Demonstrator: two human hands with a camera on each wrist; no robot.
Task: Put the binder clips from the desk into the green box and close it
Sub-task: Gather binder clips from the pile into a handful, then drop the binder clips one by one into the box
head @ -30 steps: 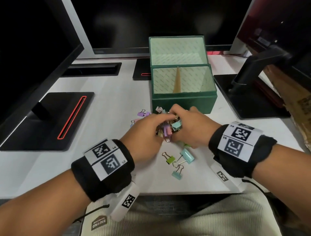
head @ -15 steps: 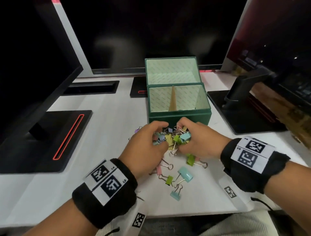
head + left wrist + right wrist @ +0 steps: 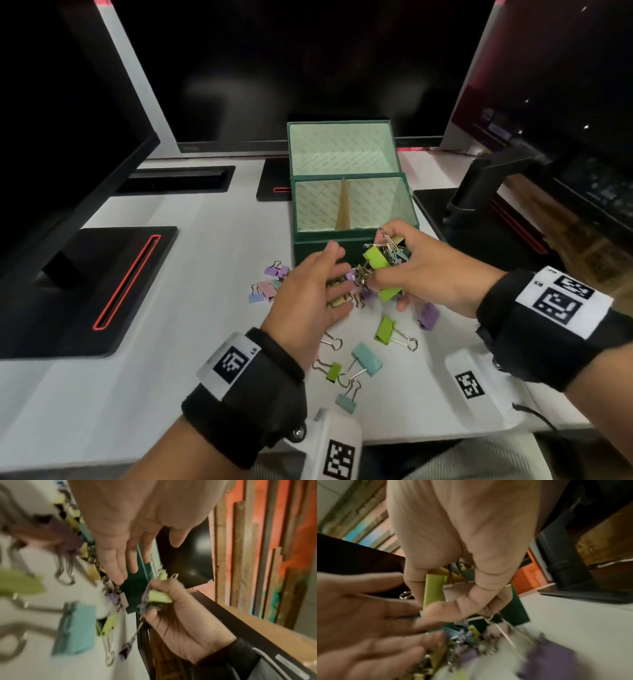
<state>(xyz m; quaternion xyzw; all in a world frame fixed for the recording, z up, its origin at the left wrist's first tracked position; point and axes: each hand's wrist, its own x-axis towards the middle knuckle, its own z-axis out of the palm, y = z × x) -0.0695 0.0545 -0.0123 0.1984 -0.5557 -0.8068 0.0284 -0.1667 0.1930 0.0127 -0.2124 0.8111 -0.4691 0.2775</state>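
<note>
The green box (image 3: 329, 248) stands open on the white desk (image 3: 191, 308), its lid (image 3: 342, 147) tipped back and a brown divider (image 3: 343, 209) inside. My right hand (image 3: 407, 270) grips a bunch of binder clips (image 3: 380, 260) just in front of the box's right front corner; the same bunch (image 3: 436, 591) fills the right wrist view. My left hand (image 3: 322, 284) is beside it with straight fingers (image 3: 120, 561), holding nothing. Loose clips (image 3: 363, 356) in green, teal and purple lie on the desk below the hands, and more loose clips (image 3: 270, 281) lie to the left.
Three dark monitors surround the desk; the black base of one (image 3: 89, 291) sits at the left and the stand of another (image 3: 479, 192) at the right. A cable slot (image 3: 178, 180) is set into the desk at the back left. The desk's front edge runs near my lap.
My right hand has lifted a bunch of clips off the pile toward the box. My left hand has let go and spread its fingers. Some clips have dropped back onto the desk.
</note>
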